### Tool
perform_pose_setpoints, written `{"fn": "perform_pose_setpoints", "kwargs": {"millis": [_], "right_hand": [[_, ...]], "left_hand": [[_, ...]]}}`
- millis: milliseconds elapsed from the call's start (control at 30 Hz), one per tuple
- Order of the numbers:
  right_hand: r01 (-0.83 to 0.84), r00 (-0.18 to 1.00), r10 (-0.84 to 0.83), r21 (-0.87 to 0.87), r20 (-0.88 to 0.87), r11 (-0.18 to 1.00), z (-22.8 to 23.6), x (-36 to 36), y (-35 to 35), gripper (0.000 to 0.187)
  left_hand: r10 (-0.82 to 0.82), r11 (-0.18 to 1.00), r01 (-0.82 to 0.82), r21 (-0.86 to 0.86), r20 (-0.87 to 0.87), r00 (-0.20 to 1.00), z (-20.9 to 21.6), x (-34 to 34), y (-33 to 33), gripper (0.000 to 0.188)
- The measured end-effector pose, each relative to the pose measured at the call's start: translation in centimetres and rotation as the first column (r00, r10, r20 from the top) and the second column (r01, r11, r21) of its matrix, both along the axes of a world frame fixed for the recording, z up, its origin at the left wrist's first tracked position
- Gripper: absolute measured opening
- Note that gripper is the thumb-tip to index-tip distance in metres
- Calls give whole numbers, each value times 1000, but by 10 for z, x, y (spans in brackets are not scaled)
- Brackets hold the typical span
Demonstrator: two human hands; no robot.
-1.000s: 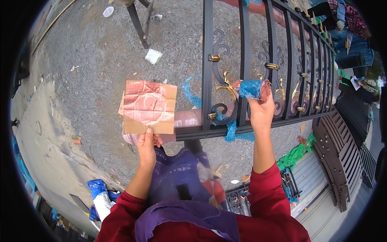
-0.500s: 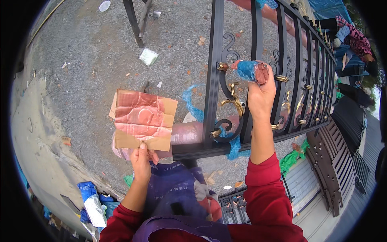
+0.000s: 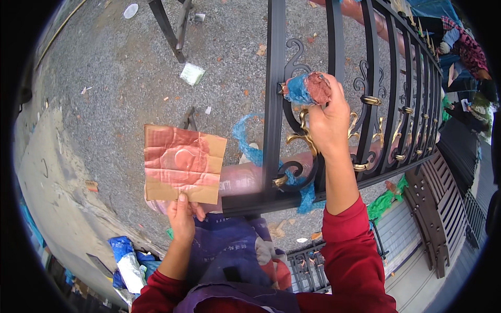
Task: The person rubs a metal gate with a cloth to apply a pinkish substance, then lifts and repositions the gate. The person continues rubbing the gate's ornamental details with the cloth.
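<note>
My left hand [image 3: 182, 219] pinches the lower edge of a creased piece of cardboard [image 3: 183, 163], smeared with reddish-copper paint around a raised ring. In my right hand [image 3: 330, 122] is a stubby dauber [image 3: 308, 88] wrapped in blue plastic, its crumpled reddish-brown end turned upward. The dauber's far tip lies over the gold collar [image 3: 281, 88] on the left post of a black metal railing panel [image 3: 275, 125]; whether they touch cannot be made out. Below my right hand, gold leaf ornaments [image 3: 301, 134] and black scrolls sit between the bars.
The panel rests across a plastic-wrapped pink roll [image 3: 242, 178], with blue wrap [image 3: 249, 146] hanging near it. Dark trestle legs [image 3: 168, 28] stand on the gravel. Brown slatted panels [image 3: 436, 201] lie at right. A person in a checked top [image 3: 469, 52] is at far right.
My right hand has moved left with the dauber, bringing its tip over the collar. The cardboard has shifted slightly left and down. The surroundings shift a little with the view.
</note>
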State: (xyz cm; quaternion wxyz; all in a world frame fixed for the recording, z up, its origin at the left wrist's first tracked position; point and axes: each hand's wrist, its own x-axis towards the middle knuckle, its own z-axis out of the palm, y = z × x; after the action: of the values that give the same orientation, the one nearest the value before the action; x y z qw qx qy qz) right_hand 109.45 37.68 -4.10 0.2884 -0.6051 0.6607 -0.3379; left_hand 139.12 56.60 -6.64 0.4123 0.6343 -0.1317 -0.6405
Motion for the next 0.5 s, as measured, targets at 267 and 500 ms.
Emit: {"fn": "perform_pose_setpoints", "kwargs": {"millis": [267, 500], "right_hand": [[-12, 993, 2, 86, 120, 996, 3, -3, -4, 49], [-65, 929, 14, 124, 369, 990, 3, -13, -10, 52]], "left_hand": [[15, 1000, -16, 18, 9, 1000, -1, 0, 1, 40], [-24, 1000, 24, 8, 15, 1000, 2, 3, 0, 40]]}}
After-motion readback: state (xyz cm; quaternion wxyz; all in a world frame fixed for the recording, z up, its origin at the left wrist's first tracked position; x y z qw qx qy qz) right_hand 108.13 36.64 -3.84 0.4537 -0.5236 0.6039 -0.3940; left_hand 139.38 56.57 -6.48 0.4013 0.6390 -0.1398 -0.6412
